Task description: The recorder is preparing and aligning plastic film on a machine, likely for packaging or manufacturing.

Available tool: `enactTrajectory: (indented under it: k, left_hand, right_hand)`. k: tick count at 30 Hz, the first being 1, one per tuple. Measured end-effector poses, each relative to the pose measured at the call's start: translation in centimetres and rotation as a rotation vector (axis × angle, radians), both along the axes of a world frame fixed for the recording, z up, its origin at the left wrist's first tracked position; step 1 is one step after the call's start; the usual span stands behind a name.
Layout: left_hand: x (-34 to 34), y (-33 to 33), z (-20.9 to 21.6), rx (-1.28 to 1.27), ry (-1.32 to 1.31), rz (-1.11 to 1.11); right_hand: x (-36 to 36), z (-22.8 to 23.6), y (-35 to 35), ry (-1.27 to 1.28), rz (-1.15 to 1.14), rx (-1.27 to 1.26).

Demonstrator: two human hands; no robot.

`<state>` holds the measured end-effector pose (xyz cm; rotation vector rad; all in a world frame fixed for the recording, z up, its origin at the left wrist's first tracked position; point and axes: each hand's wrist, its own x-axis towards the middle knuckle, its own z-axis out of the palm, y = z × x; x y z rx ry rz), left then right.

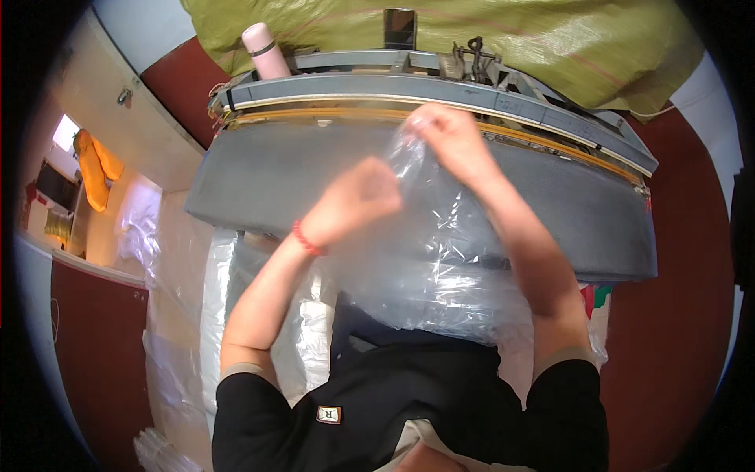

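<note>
A sheet of clear plastic film point(456, 275) hangs from my right hand point(452, 141) down over the front of the padded grey bench and across my lap. The right fingers pinch its gathered upper edge just in front of the long metal bar. My left hand point(358, 197), with a red beaded bracelet point(307, 238) at the wrist, is raised left of the film with its fingers curled. Motion smears those fingers, so whether they grip the film cannot be told. Beneath both hands lies the dark grey bench top point(267, 173).
Behind the bench runs a grey metal sealing frame point(330, 88) with an orange strip. A pink bottle point(266, 51) and a black clamp point(475, 59) stand on it. More plastic film point(177, 259) lies at the left, near an open door point(126, 86). Green woven sheeting point(550, 47) covers the back.
</note>
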<state>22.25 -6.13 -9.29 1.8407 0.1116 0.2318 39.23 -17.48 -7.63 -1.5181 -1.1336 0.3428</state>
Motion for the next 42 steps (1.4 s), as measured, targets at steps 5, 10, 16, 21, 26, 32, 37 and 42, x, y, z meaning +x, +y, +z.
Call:
enactTrajectory:
  k: [5,10,16,21,26,32,37,42]
  left_hand:
    - [-11.4,6.8,-10.5,0.104,0.564,-0.679]
    - [-23.1,24.0,-13.7,0.893,1.031,-0.049]
    - [-18.0,26.2,4.7,1.766,-0.401,1.746]
    - [-10.3,27.4,-4.8,0.948,0.202,1.086]
    - [-7.5,31.0,-9.8,0.737,0.622,1.195]
    - [-8.0,35.1,-9.4,0.723,0.930,1.123]
    - [-11.8,40.2,-10.5,0.769,0.765,1.039]
    - [-16.2,34.1,-6.0,0.668,-0.107,1.602]
  right_hand:
    - [7.1,-0.7,-6.8,0.210,-0.637,0.188]
    - [16.6,-5.4,-21.7,-0.472,-1.091,-0.025]
    - [20.6,-11.8,-33.6,-0.601,-1.378,-0.205]
    - [21.3,-13.6,-41.1,-0.467,-1.618,-0.703]
    - [20.1,-12.3,-44.0,-0.484,-1.633,-1.058]
    - [20.9,-11.6,-43.5,-0.562,-1.554,-1.185]
    - [24.1,-12.3,-43.7,-0.432,-1.522,-1.333]
    - [27.7,-9.0,-48.7,-0.009,-1.242,-0.788]
